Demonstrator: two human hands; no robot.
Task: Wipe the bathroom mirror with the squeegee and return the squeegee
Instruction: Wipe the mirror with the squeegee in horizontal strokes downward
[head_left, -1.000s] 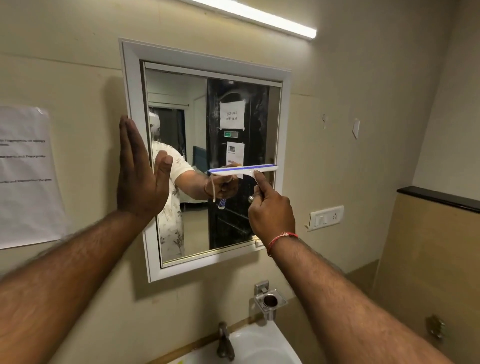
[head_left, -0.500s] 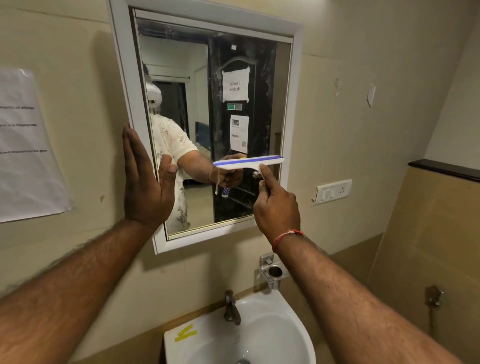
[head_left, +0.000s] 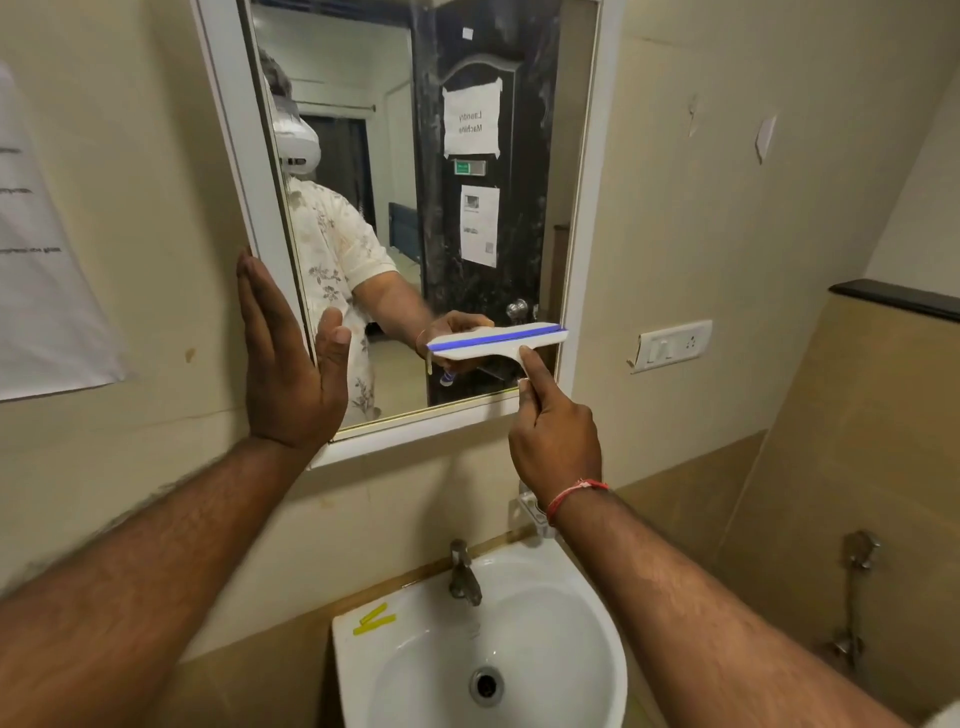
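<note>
Gripping the squeegee (head_left: 498, 343), the right hand (head_left: 553, 441) held its blade level near the bottom edge of the mirror (head_left: 519, 234). The left hand (head_left: 285, 374), fingers straight, pressed flat on the left edge, likely to steady it.

Mirror (head_left: 415, 234): glossy, reflective glass in a smooth white frame (head_left: 228, 156) with a satin finish. Squeegee (head_left: 493, 349), held in my right hand (head_left: 553, 441): smooth white plastic with a blue strip along the blade edge. Sink (head_left: 597, 623): glossy white ceramic. Tap (head_left: 464, 574): dull, tarnished metal. Wall (head_left: 701, 234): matt beige paint, scuffed in spots. Notice (head_left: 52, 312): thin white paper, slightly creased. Wrist cord (head_left: 571, 493): red thread.
</note>
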